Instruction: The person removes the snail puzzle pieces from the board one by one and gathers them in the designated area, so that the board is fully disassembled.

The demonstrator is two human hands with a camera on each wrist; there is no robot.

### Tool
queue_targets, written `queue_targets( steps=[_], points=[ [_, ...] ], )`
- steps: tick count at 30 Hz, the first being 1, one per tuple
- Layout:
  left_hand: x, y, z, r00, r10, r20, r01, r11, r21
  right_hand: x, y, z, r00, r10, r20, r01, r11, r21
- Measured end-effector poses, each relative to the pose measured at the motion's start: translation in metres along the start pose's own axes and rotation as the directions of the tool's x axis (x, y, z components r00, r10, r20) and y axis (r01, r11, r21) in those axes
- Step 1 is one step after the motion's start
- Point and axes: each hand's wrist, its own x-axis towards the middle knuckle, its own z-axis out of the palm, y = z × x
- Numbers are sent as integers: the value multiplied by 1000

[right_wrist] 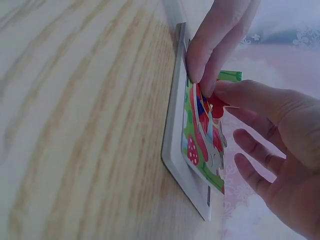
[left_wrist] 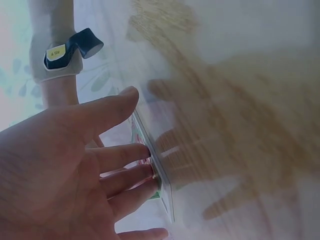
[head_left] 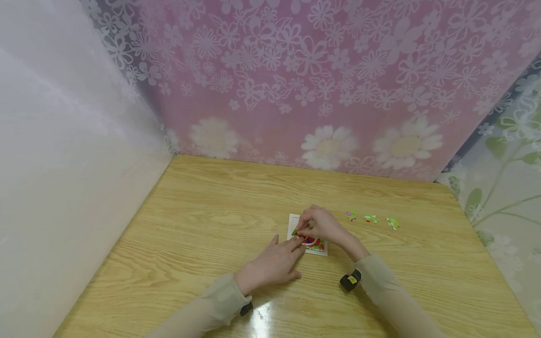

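Observation:
A small jigsaw puzzle in a white tray (head_left: pixel 320 252) lies on the table, its filled part printed red, green and blue. My left hand (head_left: pixel 272 264) reaches in from the left with fairly straight fingers, their tips resting on the picture. Above the tray's upper part, my right hand (head_left: pixel 322 226) bends its fingers down and pinches a puzzle piece. In the right wrist view that piece (right_wrist: pixel 231 76) shows a green edge and stands up from the tray; the fingers hide most of it. Assembled pieces (right_wrist: pixel 194 150) with a red spotted shape sit nearer that camera.
To the right of the tray lie a purple-and-green puzzle piece (head_left: pixel 350 216), a green-and-white piece (head_left: pixel 371 218) and a larger green piece (head_left: pixel 392 223). The wooden table (head_left: pixel 203 225) meets a pink flowered curtain (head_left: pixel 270 131) behind and a white wall (head_left: pixel 84 141) at left.

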Motion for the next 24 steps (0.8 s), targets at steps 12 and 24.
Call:
queue_targets(
  steps=[12, 24],
  points=[
    [1, -2, 0, 1000, 9, -11, -9, 1000, 10, 2, 1, 4, 998, 62, 17, -63, 998, 16],
    [1, -4, 3, 999, 30, -23, -29, 999, 13, 16, 3, 4, 989, 94, 113, -95, 995, -3]
  ],
)
